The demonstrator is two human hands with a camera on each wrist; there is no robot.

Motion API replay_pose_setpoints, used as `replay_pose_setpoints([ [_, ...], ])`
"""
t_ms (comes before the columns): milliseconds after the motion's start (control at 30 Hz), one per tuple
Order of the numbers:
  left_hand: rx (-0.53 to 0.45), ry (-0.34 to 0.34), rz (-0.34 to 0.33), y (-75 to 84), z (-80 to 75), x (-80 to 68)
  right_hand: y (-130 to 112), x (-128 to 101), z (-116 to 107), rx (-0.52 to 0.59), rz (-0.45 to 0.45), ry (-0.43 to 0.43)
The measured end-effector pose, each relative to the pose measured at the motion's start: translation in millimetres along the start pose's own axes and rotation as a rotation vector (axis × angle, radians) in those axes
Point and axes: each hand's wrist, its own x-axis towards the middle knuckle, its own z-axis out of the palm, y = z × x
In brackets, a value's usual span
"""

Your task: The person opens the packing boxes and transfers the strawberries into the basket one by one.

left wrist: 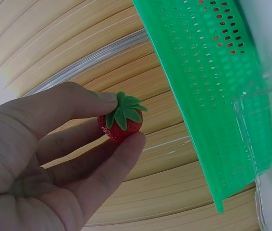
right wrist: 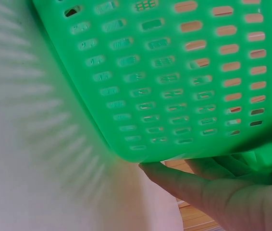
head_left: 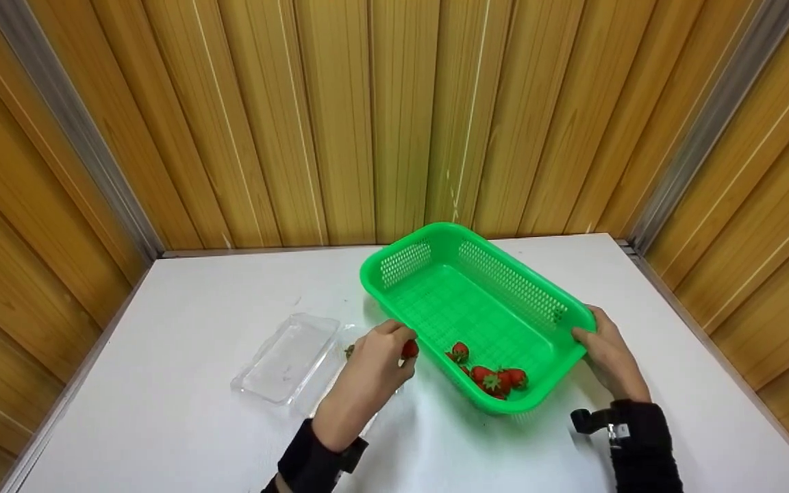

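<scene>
Here my left hand (head_left: 367,376) is pinching a single strawberry (head_left: 409,349) between thumb and fingertips, just outside the near-left wall of the green basket (head_left: 435,236); the left wrist view is showing the leafy green cap (left wrist: 124,112) facing the camera and the red fruit clamped between the thumb above and a finger below. My right hand (head_left: 607,356) is gripping the basket's right rim, fingers curled over the edge, and the basket is sitting tilted, its right side lifted off the white table (head_left: 182,424). In the right wrist view my fingers (right wrist: 193,185) are lying under the perforated green wall. Inside the basket a small cluster of strawberries (head_left: 497,378) is gathering at the low near corner, with one more berry (head_left: 459,352) lying slightly apart from it (the rest of the basket floor is showing only its mesh). To the left of my left hand a clear plastic clamshell box (head_left: 288,356) is lying open on the table. A few berries are also showing at the right edge of the left wrist view, behind clear plastic.
</scene>
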Motion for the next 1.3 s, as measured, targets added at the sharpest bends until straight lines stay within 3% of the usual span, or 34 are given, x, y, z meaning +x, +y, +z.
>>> replay_pose_setpoints([
  [500, -0.095, -0.176, -0.031, 30.2, 19.2, 28.2, 1, 1, 0, -0.004, 0.005, 0.017],
  [867, -0.079, -0.220, -0.006, 50.0, 40.3, 38.7, 0, 2, 0, -0.002, 0.026, 0.014],
  [1300, -0.050, -0.258, -0.006, 53.3, 59.2, 39.4, 0, 1, -1, 0.008, 0.034, 0.015],
])
